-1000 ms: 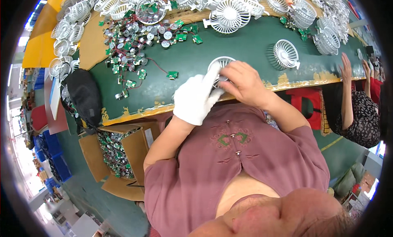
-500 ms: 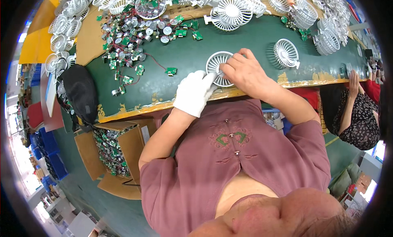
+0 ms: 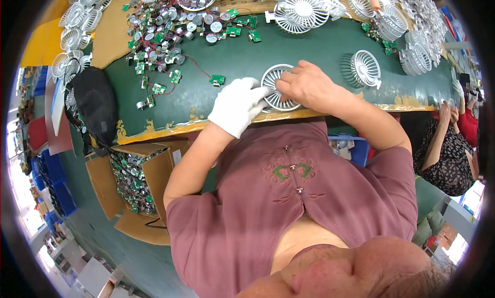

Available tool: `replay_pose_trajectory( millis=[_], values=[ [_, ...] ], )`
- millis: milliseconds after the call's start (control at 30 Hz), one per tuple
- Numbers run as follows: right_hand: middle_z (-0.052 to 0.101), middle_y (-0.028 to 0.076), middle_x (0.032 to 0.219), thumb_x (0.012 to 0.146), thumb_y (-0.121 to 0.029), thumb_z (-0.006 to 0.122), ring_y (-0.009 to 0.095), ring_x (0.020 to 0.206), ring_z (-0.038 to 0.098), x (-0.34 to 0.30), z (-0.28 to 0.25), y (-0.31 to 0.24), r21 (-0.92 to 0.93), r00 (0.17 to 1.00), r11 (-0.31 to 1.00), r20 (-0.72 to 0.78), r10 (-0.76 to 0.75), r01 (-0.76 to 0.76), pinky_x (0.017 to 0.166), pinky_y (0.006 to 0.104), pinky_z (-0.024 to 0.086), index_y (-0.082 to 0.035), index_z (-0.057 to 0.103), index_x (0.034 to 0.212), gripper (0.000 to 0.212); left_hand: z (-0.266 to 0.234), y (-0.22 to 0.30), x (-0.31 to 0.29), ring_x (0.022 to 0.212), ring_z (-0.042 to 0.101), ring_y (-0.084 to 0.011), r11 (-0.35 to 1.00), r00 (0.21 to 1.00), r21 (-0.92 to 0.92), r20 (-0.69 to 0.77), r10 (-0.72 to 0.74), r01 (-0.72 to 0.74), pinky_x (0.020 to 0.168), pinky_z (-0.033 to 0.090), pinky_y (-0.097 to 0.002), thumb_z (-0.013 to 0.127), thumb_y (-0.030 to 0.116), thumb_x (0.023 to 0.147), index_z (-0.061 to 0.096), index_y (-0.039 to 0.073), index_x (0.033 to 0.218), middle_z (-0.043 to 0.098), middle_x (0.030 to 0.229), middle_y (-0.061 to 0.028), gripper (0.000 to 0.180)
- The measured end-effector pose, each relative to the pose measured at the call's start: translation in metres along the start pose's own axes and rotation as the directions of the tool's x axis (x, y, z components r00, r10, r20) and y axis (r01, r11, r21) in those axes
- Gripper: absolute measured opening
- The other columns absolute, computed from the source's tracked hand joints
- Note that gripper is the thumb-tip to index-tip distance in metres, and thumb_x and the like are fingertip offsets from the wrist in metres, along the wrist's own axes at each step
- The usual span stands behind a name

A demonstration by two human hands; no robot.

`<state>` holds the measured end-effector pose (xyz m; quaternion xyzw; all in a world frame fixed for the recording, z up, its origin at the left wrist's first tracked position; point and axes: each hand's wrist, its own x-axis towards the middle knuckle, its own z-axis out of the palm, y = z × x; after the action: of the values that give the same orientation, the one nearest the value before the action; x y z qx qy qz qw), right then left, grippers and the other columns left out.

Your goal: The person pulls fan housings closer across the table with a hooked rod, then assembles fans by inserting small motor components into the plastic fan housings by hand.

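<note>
A round white plastic fan grille (image 3: 281,103) lies on the green worktable near its front edge, between my two hands. My left hand (image 3: 237,106), in a white glove, grips the grille's left rim. Over its right side bends my bare right hand (image 3: 312,87), with fingers pinched together near the hub; whatever is between their tips is hidden. To the right, apart from my hands, another white grille (image 3: 366,69) rests on the table. A green circuit board (image 3: 217,80) on a red wire lies left of the held grille.
Motors with wires and boards (image 3: 167,45) are heaped at the back left. More white grilles (image 3: 303,10) line the far side. A black mesh bag (image 3: 94,107) hangs at the left edge. Below it stands a cardboard box (image 3: 157,180) of parts. Another person (image 3: 447,154) sits far right.
My left hand has shifted slightly left, its gloved fingers now lying more at the grille's rim. The right hand stays over the hub. The whole view has moved a little.
</note>
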<state>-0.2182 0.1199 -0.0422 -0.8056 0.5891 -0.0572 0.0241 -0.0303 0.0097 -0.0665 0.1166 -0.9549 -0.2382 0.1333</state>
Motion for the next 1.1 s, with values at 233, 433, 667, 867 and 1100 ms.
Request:
replay_pose_trajectory(
  millis=[233, 433, 667, 867, 1100],
  values=[
    [0.059, 0.001, 0.076, 0.070, -0.028, 0.068, 0.019, 0.083, 0.056, 0.009, 0.003, -0.004, -0.006, 0.999, 0.999, 0.003, -0.047, 0.047, 0.068, 0.0348, 0.042, -0.010, 0.060, 0.070, 0.020, 0.001, -0.004, -0.005, 0.086, 0.057, -0.0280, 0.998, 1.000, -0.059, -0.009, 0.002, -0.002, 0.073, 0.048, -0.0391, 0.066, 0.023, 0.076, 0.067, 0.016, 0.095, 0.058, 0.092, -0.0070, 0.021],
    [0.054, -0.001, 0.074, 0.066, -0.031, 0.070, 0.017, 0.082, 0.051, 0.005, 0.010, -0.003, -0.026, 0.994, 0.999, -0.108, -0.028, 0.025, 0.075, 0.0333, 0.039, -0.009, 0.064, 0.091, 0.033, -0.004, 0.003, -0.010, 0.097, 0.057, -0.0288, 0.961, 0.977, -0.266, -0.175, -0.124, 0.074, 0.087, 0.046, -0.0375, 0.070, 0.019, 0.073, 0.065, 0.012, 0.103, 0.059, 0.105, -0.0125, 0.032],
    [0.057, 0.006, 0.094, 0.068, -0.029, 0.075, 0.025, 0.092, 0.052, -0.005, -0.003, 0.007, 0.206, 0.932, 0.972, -0.317, 0.176, -0.113, 0.082, 0.0378, 0.042, -0.014, 0.059, 0.117, 0.054, -0.047, -0.020, -0.013, 0.086, 0.059, -0.0120, 0.497, 0.636, -0.868, -0.372, -0.676, 0.020, 0.080, 0.048, -0.0252, 0.058, 0.007, 0.089, 0.059, -0.001, 0.112, 0.062, 0.102, -0.0061, 0.025],
    [0.058, 0.008, 0.088, 0.078, -0.013, 0.067, 0.026, 0.083, 0.060, 0.003, -0.021, 0.063, 0.079, 0.819, 0.926, -0.444, 0.364, -0.369, 0.068, 0.0383, 0.050, -0.013, 0.058, 0.113, 0.036, -0.048, -0.077, 0.030, 0.080, 0.061, -0.0163, 0.876, 0.815, -0.398, -0.389, -0.429, 0.271, 0.076, 0.048, -0.0281, 0.064, 0.018, 0.084, 0.068, 0.004, 0.101, 0.065, 0.093, -0.0088, 0.022],
    [0.061, 0.005, 0.079, 0.082, -0.019, 0.066, 0.024, 0.072, 0.062, -0.005, -0.005, 0.088, -0.086, 0.783, 0.859, -0.466, 0.412, -0.504, 0.060, 0.0356, 0.050, -0.021, 0.052, 0.126, 0.046, -0.059, -0.089, 0.093, 0.092, 0.064, -0.0295, 0.730, 0.732, 0.063, -0.101, -0.673, 0.680, 0.081, 0.049, -0.0400, 0.058, 0.053, 0.079, 0.070, 0.010, 0.095, 0.067, 0.099, -0.0133, 0.048]
  ],
)
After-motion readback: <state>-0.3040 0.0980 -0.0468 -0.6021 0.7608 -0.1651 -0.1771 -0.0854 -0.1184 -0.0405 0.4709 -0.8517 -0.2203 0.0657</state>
